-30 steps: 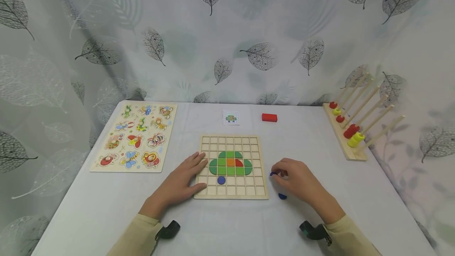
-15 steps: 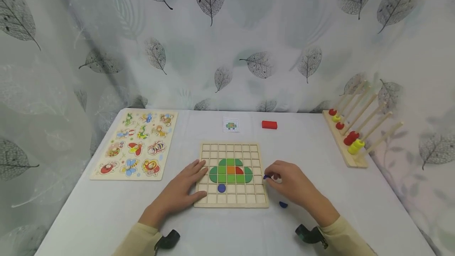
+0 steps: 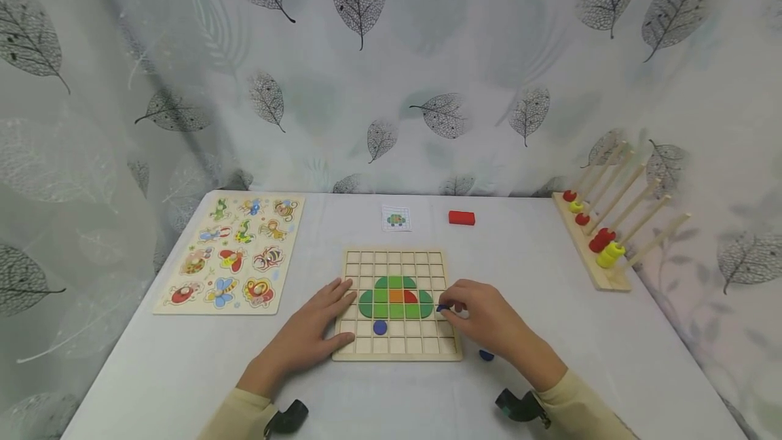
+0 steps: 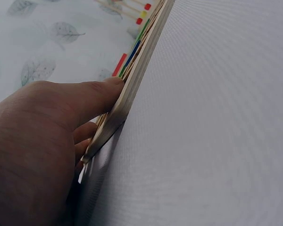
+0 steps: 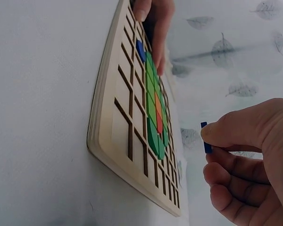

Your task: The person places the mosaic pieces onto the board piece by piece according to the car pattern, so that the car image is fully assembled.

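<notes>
A square wooden grid board (image 3: pixel 360 352) lies mid-table. Green, orange and red tiles (image 3: pixel 396 297) form a rounded shape in its cells, and a blue round (image 3: pixel 380 327) sits below them. My left hand (image 3: pixel 308 328) rests on the board's left edge with spread fingers; its thumb (image 4: pixel 94 96) lies on the rim in the left wrist view. Above the board's right side, my right hand (image 3: pixel 489 318) pinches a small blue piece (image 5: pixel 206 137) between thumb and forefinger, seen edge-on in the right wrist view. Another blue piece (image 3: pixel 486 355), half-round, lies on the table under the right wrist.
Behind the board are a small picture card (image 3: pixel 396 218) and a red block (image 3: pixel 461 218). An insect puzzle board (image 3: pixel 229 253) lies at left. At right stands a wooden peg rack (image 3: pixel 592 243) with red and yellow beads. A leaf-print curtain hangs behind the table.
My right hand has moved left with the blue piece, from beside the board to over its right columns. The left hand stays on the board. The head view has tilted slightly upward.
</notes>
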`<action>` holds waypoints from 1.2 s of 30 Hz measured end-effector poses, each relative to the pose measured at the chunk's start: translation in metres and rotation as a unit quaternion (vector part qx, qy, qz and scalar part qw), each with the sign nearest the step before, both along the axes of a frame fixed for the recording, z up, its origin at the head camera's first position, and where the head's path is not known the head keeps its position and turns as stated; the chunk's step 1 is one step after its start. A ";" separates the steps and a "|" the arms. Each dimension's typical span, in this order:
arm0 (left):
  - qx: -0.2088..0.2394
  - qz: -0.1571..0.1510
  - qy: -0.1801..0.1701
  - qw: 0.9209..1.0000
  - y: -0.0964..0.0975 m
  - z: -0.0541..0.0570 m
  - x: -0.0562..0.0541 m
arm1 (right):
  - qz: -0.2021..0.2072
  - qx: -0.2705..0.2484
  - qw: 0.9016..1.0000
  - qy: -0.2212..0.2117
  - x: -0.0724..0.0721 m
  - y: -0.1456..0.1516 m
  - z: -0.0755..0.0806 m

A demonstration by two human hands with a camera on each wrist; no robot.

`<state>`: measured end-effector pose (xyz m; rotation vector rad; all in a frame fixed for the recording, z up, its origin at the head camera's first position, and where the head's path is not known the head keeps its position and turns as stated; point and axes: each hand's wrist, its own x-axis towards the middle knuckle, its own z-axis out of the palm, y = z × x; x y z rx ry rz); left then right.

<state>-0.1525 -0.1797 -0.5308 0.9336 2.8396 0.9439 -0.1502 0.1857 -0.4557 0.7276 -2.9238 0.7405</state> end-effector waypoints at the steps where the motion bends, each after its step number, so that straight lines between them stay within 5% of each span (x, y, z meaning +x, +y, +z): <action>1: 0.000 0.000 0.001 1.000 0.000 0.000 0.000 | 0.004 -0.002 1.000 0.005 0.000 -0.001 0.000; 29: 0.017 -0.006 0.034 0.999 0.000 -0.002 0.002 | 0.052 -0.019 0.998 -0.019 -0.001 -0.027 -0.010; 36: 0.012 -0.006 0.018 1.000 -0.001 -0.002 0.001 | 0.063 -0.023 0.998 -0.010 -0.002 -0.030 -0.014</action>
